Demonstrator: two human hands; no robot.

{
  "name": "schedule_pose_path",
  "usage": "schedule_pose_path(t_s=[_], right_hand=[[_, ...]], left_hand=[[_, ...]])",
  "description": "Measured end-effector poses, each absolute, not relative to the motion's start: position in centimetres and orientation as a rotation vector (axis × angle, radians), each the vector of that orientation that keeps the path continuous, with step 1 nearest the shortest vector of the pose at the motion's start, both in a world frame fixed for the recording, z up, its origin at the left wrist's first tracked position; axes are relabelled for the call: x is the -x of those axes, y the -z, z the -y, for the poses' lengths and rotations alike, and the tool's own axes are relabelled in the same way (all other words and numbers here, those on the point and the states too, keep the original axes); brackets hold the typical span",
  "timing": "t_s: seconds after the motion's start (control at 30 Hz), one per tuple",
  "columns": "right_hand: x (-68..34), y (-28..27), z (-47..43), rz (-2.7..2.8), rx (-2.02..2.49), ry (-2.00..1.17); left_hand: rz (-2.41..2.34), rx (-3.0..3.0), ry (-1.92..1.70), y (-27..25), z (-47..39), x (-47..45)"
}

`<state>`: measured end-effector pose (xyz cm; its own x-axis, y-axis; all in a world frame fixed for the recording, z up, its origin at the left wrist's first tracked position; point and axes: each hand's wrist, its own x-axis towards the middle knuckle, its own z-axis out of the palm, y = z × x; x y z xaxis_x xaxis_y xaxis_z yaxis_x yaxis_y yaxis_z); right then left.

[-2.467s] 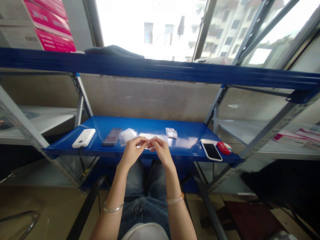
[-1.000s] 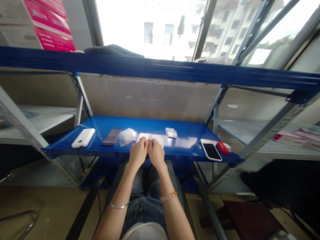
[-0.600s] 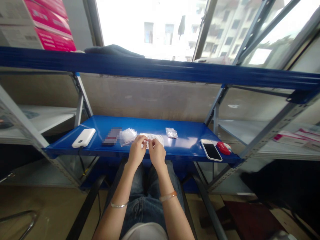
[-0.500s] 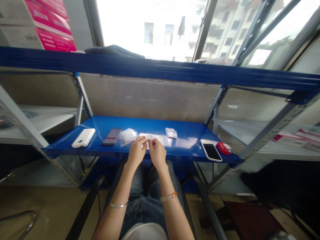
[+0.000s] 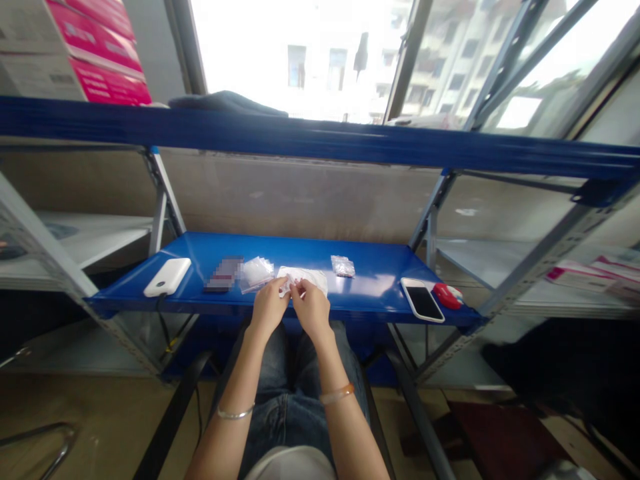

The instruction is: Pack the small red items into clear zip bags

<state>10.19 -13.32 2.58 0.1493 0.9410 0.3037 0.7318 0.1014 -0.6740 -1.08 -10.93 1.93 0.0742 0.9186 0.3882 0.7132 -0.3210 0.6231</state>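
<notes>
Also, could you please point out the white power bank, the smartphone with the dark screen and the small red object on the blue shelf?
white power bank (image 5: 168, 277), head view, middle of its top face.
smartphone with the dark screen (image 5: 423, 301), head view, centre of screen.
small red object (image 5: 447, 295), head view, its red top.

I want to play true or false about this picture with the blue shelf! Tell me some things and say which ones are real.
1. Both hands, the left hand and the right hand, pinch a small clear bag. True.
2. The phone lies at the shelf's left end. False: it lies at the right end, beside a red thing.
3. A white power bank rests on the blue shelf. True.
4. The pink boxes sit on the floor. False: they sit high on the upper shelf.
</notes>
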Motion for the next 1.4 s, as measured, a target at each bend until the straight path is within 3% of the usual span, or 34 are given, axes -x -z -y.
schedule_pose_path(t_s=[0.17,0.4,0.63,0.83,1.07,1.27,1.4], right_hand=[[-10.4,-2.3,12.9,1.596,1.598,-0.496],[-10.3,-1.7,11.9,1.133,1.194,-1.449],[-10.4,-1.6,11.2,0.672,0.824,-1.887],[-10.9,-1.6,11.0,0.578,0.798,-1.877],[-10.6,-1.6,10.9,0.478,0.824,-1.732],[-10.0,-0.8,10.3,0.464,0.787,-1.588],[-8.2,0.4,9.7,0.511,0.845,-1.471]], left_hand=[[-1.667,-2.106,-1.09,-1.9,10.9,1.2],[-1.628,-2.158,-1.202,-1.7,10.7,1.3],[-1.476,-2.337,-1.199,-2.1,10.8,1.1],[-1.443,-2.413,-1.142,-2.5,11.2,1.0],[-1.254,-2.196,-1.314,-2.6,11.1,1.6],[-1.206,-1.238,-1.697,-0.3,8.9,0.6],[-1.041,-0.68,-1.489,1.7,7.2,-0.2]])
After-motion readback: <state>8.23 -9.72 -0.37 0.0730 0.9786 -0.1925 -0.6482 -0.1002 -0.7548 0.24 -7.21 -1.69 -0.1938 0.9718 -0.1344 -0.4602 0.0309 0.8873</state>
